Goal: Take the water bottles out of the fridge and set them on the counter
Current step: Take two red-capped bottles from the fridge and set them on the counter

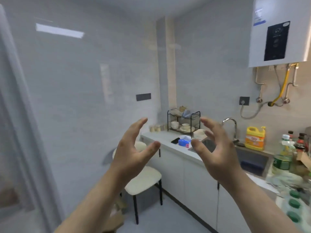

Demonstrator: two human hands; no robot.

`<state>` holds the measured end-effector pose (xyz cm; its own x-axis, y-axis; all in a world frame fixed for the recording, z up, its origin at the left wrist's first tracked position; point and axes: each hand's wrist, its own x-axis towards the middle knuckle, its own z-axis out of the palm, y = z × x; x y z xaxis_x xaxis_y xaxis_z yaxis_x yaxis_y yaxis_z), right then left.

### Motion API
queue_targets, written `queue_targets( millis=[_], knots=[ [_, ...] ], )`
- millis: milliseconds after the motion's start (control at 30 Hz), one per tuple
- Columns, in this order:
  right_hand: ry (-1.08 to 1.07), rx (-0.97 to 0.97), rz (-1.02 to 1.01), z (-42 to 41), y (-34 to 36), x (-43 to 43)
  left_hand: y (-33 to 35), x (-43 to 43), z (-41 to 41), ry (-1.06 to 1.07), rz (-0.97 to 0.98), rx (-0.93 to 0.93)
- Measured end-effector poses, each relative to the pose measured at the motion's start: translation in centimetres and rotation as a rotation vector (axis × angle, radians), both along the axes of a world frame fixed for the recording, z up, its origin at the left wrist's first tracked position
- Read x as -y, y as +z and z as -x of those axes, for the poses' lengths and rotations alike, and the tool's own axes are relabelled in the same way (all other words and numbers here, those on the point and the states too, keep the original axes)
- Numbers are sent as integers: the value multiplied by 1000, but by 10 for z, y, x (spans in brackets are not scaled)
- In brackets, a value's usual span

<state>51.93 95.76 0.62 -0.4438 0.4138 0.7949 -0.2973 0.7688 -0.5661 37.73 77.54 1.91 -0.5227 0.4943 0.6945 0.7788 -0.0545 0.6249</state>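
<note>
pale tiled kitchen with a long grey surface (pixel 161 140) ahead, both my grips, left hand (pixel 133 153) and right hand (pixel 217 148), spread wide and empty; no fridge or water bottles visible, so i should turn to find it.

Both hands raised empty with fingers spread and curled, left (pixel 134 148) and right (pixel 217 148) facing each other above the surface's (pixel 161 140) front edge, beyond them a dish rack (pixel 183 121) at its back edge, green-capped bottles (pixel 293 206) crowding its near right corner.
</note>
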Motion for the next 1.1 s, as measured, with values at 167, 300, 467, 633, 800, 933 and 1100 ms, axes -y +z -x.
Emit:
queue_targets(
  millis=[167, 300, 467, 633, 800, 933, 1100],
  knots=[
    [292, -55, -59, 64, 20, 96, 18, 128, 10, 264, -33, -36],
    [516, -79, -108, 108, 35, 183, 27, 227, 13, 445, -94, -37],
    [704, -98, -130, 146, 39, 289, 31, 337, 13, 640, -160, -58],
    [786, -32, -149, 185, 36, 387, 27, 446, 32, 785, -220, -75],
    [815, -5, -86, 231, 25, 467, 18, 534, 66, 809, -237, -56],
    [775, 54, -4, 272, 13, 518, 11, 586, 105, 772, -244, -23],
    [714, 100, 70, 319, 0, 562, 3, 625, 164, 749, -189, 22]
  ],
)
